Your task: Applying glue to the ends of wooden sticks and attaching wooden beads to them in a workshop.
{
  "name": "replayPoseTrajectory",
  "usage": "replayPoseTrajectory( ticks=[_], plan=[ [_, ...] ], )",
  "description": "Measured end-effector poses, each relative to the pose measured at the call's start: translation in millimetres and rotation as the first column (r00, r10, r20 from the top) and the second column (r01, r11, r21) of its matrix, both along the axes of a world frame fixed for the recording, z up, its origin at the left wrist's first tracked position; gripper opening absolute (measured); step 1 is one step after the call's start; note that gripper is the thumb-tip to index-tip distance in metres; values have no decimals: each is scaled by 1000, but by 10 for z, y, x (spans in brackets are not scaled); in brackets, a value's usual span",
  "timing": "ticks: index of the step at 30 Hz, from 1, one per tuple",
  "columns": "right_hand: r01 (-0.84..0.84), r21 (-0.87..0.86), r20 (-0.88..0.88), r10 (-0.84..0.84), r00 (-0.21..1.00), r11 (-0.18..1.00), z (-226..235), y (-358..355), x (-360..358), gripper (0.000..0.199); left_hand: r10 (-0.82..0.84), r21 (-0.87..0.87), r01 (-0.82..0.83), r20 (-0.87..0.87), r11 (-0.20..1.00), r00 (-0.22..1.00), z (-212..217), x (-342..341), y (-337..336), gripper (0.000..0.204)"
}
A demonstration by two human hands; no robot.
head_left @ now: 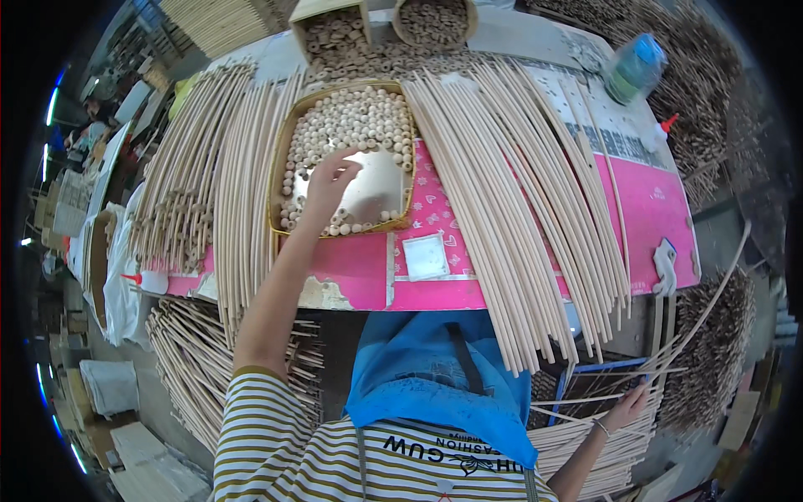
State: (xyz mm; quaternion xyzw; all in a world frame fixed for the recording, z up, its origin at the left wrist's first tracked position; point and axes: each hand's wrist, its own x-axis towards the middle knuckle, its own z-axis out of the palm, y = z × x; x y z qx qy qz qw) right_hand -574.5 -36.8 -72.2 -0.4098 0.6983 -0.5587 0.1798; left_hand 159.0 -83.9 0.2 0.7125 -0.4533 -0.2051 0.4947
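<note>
My left hand point(328, 186) reaches into a shallow metal tray point(281, 159) of round wooden beads point(351, 121), fingers curled over the beads near the tray's bare middle; whether it grips a bead I cannot tell. My right hand point(626, 408) hangs low at the right, below the table edge, fingers closed around thin wooden sticks point(585, 397) that cross a blue-framed rack. A blue apron covers my front under a striped shirt.
Long pale wooden rods point(510, 201) fan across the pink table point(661, 209) on both sides of the tray. Boxes of wooden rings point(335, 33) stand at the back. A plastic bottle point(633, 69) lies at the far right. More rod bundles point(188, 360) lie below.
</note>
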Motion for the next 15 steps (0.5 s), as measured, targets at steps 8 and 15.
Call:
replayPoseTrajectory(
  ticks=[8,15],
  plan=[
    [574,289,-116,-567,815,766,-2287,1627,-1512,34,-325,382,154,437,911,839,-178,251,158,30],
    [638,366,138,-717,683,678,-1639,1253,-1134,22,-333,504,136,325,853,885,-10,230,378,14]
  ],
)
